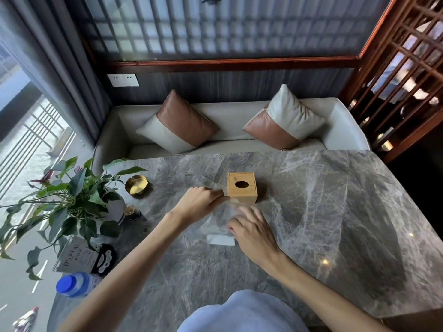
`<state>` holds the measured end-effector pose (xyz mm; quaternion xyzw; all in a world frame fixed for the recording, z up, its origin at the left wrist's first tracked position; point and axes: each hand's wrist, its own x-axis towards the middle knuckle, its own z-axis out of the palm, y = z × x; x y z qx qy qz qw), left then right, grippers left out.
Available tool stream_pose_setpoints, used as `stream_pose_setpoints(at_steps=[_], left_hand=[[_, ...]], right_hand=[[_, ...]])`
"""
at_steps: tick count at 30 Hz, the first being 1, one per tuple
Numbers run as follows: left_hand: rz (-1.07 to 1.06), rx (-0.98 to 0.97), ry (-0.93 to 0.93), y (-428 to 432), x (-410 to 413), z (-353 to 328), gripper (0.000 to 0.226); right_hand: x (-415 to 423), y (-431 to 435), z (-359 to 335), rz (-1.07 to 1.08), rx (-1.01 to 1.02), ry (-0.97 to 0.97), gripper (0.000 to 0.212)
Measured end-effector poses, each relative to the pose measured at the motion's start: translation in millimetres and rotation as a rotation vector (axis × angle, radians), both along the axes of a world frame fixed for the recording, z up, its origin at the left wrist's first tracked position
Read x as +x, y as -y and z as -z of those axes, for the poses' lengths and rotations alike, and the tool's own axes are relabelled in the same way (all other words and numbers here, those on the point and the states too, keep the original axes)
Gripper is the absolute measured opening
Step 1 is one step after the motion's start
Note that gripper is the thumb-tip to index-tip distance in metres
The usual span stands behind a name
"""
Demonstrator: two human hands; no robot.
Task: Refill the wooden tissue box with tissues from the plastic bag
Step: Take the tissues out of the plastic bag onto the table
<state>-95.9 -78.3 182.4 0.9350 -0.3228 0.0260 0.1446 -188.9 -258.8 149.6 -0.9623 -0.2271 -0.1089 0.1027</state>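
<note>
- Near the tabletop's left edge we see a potted plant [72, 195] and a brass dish [136, 185]
- Our left hand [200, 202] pinches the clear plastic bag [213, 227] just left of the wooden tissue box [242, 188]
- The box stands upright mid-tabletop, at the bag's far end
- Our right hand [251, 230] rests on the bag, fingers loosely spread

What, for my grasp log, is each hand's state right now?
Left hand: closed, pinching the plastic bag beside the wooden tissue box.
Right hand: on the bag; grip cannot be told.
</note>
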Motion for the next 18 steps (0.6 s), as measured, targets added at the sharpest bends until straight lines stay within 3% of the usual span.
stream_pose_setpoints(at_steps=[3,7,12,15,18], left_hand=[[-0.09,-0.02,-0.028,1.7,2.9,-3.3,0.042],[-0.156,-0.042,0.006,0.5,-0.5,-3.2,0.041],[-0.189,-0.062,0.01,-2.3,-11.5,-1.2,0.041],[-0.17,-0.062,-0.002,1.6,-23.8,1.7,0.041],[-0.15,-0.08,-0.026,7.1,-36.6,5.5,0.041]], right_hand=[[-8.6,5.6,-8.9,-0.056,-0.113,-0.109,0.016],[-26.1,8.2,-27.8,-0.204,-0.248,-0.459,0.01],[-36.2,10.0,-45.6,-0.16,-0.146,-0.839,0.021],[-31.5,3.2,-43.6,-0.054,-0.06,-0.806,0.028],[-17.9,-17.6,-19.9,0.03,-0.122,-0.749,0.039]])
